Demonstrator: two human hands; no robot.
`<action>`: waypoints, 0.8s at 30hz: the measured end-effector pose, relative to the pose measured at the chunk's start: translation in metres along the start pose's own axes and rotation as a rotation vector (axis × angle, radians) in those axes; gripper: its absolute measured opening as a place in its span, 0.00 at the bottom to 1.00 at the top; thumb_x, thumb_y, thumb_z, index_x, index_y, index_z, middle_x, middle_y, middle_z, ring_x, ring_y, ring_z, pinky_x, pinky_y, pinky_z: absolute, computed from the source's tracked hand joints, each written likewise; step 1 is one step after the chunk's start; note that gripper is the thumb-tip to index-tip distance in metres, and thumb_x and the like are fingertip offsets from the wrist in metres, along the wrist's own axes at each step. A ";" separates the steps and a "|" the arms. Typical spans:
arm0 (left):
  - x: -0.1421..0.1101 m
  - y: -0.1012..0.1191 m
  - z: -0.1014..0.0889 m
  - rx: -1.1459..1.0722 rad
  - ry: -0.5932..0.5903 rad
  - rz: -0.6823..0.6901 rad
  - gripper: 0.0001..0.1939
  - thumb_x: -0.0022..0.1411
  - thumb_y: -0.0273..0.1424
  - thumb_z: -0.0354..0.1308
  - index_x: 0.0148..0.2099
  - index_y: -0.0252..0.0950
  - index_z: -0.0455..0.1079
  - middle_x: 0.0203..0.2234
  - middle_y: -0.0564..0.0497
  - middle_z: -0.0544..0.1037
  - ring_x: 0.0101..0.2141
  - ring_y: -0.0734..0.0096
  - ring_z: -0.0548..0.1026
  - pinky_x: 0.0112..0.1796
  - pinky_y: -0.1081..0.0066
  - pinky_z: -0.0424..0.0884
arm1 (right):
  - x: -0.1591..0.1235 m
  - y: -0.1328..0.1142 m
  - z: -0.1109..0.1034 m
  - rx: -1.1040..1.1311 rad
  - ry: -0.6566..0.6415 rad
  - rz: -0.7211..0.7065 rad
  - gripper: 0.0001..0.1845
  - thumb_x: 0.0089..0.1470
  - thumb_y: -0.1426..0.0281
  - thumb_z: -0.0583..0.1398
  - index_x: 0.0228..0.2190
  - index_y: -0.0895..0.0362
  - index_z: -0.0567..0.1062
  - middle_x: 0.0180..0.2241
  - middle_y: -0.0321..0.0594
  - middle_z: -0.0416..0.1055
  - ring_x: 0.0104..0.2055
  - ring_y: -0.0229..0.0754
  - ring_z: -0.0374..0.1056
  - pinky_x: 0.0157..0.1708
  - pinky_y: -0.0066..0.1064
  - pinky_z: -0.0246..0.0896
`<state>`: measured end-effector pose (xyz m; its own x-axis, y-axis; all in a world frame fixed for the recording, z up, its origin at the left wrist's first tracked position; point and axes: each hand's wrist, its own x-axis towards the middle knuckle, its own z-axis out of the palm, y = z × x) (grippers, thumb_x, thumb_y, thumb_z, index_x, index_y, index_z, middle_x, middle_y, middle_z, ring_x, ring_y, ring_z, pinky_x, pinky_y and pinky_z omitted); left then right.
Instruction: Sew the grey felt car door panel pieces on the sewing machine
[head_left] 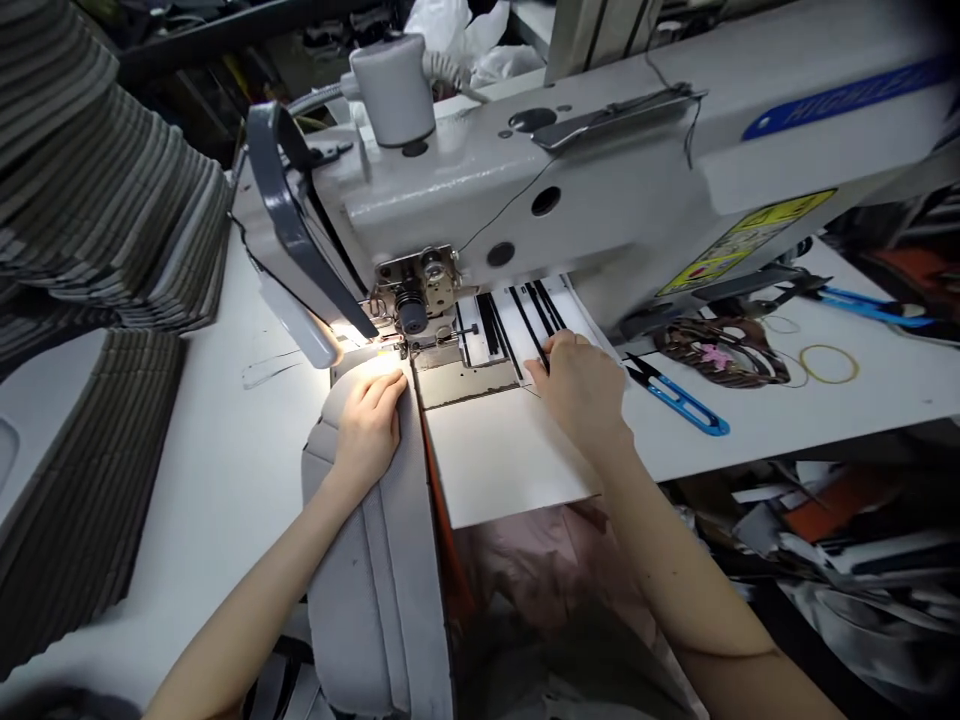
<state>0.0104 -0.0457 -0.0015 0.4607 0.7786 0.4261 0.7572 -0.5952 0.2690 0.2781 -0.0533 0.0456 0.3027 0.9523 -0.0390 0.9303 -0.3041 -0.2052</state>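
Note:
My left hand (370, 420) lies flat on a grey padded fabric piece (360, 590) with stitched lines, its fingertips close to the lit presser foot of the sewing machine (450, 210). The fabric runs from under the needle area down toward my lap. Under the machine arm, my right hand (581, 390) has its thumb and forefinger closed around the near end of a black strip (529, 315). Several such strips lie side by side on the white surface there. A metal needle plate (469, 383) sits between my hands. The rest of my right fingers are partly hidden.
Tall stacks of grey fabric pieces (97, 170) stand at the left. Blue thread snips (686, 402) lie right of my right hand, beside a brown scrunchie (720, 352) and a yellow rubber band (829, 364). Another blue-handled tool (874, 303) lies farther right.

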 end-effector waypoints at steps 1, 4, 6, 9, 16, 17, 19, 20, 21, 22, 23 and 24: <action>0.000 0.000 0.000 -0.001 0.003 0.000 0.19 0.69 0.22 0.42 0.54 0.35 0.71 0.51 0.42 0.78 0.52 0.56 0.73 0.55 0.51 0.71 | 0.002 0.000 -0.001 -0.014 -0.027 -0.011 0.12 0.60 0.68 0.62 0.42 0.64 0.74 0.36 0.53 0.76 0.38 0.52 0.72 0.29 0.32 0.53; 0.000 -0.001 0.000 0.019 0.009 0.010 0.19 0.70 0.23 0.43 0.54 0.35 0.71 0.51 0.42 0.78 0.52 0.57 0.73 0.54 0.51 0.71 | 0.002 0.000 -0.005 -0.070 -0.020 -0.050 0.09 0.63 0.70 0.58 0.38 0.63 0.75 0.32 0.52 0.77 0.36 0.51 0.74 0.29 0.32 0.52; -0.001 -0.002 0.000 0.037 0.012 0.024 0.18 0.69 0.22 0.43 0.53 0.34 0.71 0.51 0.42 0.78 0.51 0.57 0.73 0.54 0.52 0.72 | 0.003 0.003 -0.008 -0.093 0.020 -0.057 0.11 0.64 0.70 0.56 0.36 0.63 0.77 0.31 0.52 0.77 0.35 0.51 0.74 0.28 0.32 0.52; -0.002 -0.003 0.001 0.037 0.017 0.032 0.18 0.69 0.21 0.43 0.53 0.34 0.71 0.51 0.42 0.78 0.52 0.57 0.73 0.54 0.52 0.72 | 0.005 0.016 -0.012 -0.067 0.175 -0.059 0.14 0.64 0.67 0.56 0.34 0.61 0.80 0.33 0.52 0.78 0.35 0.52 0.74 0.27 0.33 0.56; -0.004 0.002 0.002 0.055 0.030 -0.004 0.18 0.68 0.20 0.45 0.53 0.34 0.71 0.50 0.42 0.78 0.49 0.58 0.74 0.52 0.54 0.72 | -0.061 0.007 0.007 0.549 0.696 -0.808 0.06 0.61 0.74 0.62 0.39 0.55 0.80 0.37 0.40 0.81 0.40 0.40 0.78 0.38 0.30 0.75; -0.005 0.002 0.002 0.052 0.051 -0.020 0.17 0.68 0.21 0.45 0.53 0.33 0.70 0.49 0.41 0.78 0.48 0.58 0.74 0.51 0.55 0.73 | -0.080 0.000 0.013 0.645 0.637 -0.961 0.08 0.62 0.77 0.60 0.40 0.56 0.80 0.37 0.39 0.81 0.41 0.38 0.78 0.39 0.28 0.76; -0.006 0.003 0.000 0.039 0.095 -0.051 0.17 0.70 0.22 0.44 0.54 0.32 0.69 0.48 0.40 0.78 0.49 0.59 0.75 0.50 0.57 0.73 | -0.116 -0.013 0.027 0.780 0.429 -1.219 0.10 0.63 0.79 0.57 0.41 0.63 0.79 0.39 0.44 0.81 0.50 0.41 0.76 0.47 0.28 0.76; -0.006 0.002 -0.001 0.028 0.106 -0.055 0.17 0.71 0.22 0.44 0.55 0.32 0.69 0.48 0.40 0.78 0.50 0.60 0.75 0.51 0.58 0.73 | -0.131 -0.018 0.035 0.839 0.352 -1.315 0.11 0.64 0.79 0.56 0.41 0.66 0.79 0.40 0.47 0.81 0.53 0.43 0.74 0.51 0.30 0.75; -0.007 0.002 -0.002 0.015 0.105 -0.051 0.18 0.71 0.22 0.43 0.56 0.33 0.69 0.49 0.41 0.78 0.51 0.60 0.75 0.52 0.58 0.73 | -0.143 -0.022 0.042 0.879 0.302 -1.390 0.12 0.64 0.79 0.55 0.40 0.68 0.79 0.40 0.49 0.81 0.54 0.45 0.73 0.54 0.32 0.73; -0.007 0.001 -0.003 0.001 0.093 -0.040 0.19 0.71 0.22 0.42 0.56 0.34 0.70 0.50 0.42 0.78 0.51 0.61 0.74 0.52 0.57 0.73 | -0.152 -0.025 0.049 0.901 0.279 -1.439 0.12 0.63 0.79 0.55 0.39 0.70 0.79 0.40 0.50 0.81 0.54 0.47 0.74 0.55 0.33 0.73; -0.007 0.001 -0.004 -0.013 0.076 -0.024 0.19 0.71 0.21 0.42 0.55 0.36 0.71 0.51 0.44 0.78 0.51 0.61 0.74 0.53 0.57 0.73 | -0.157 -0.026 0.055 0.900 0.262 -1.458 0.12 0.62 0.80 0.55 0.39 0.71 0.79 0.40 0.51 0.81 0.53 0.47 0.74 0.56 0.34 0.72; -0.008 0.000 -0.004 -0.025 0.062 -0.007 0.19 0.71 0.21 0.42 0.54 0.36 0.72 0.50 0.45 0.79 0.50 0.62 0.74 0.52 0.56 0.73 | -0.159 -0.026 0.059 0.882 0.252 -1.466 0.11 0.62 0.81 0.56 0.38 0.71 0.79 0.39 0.51 0.80 0.52 0.47 0.74 0.56 0.34 0.72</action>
<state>0.0049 -0.0527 -0.0009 0.4256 0.7694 0.4763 0.7482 -0.5953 0.2930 0.1930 -0.1955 -0.0010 -0.5221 0.3480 0.7786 0.0805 0.9290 -0.3612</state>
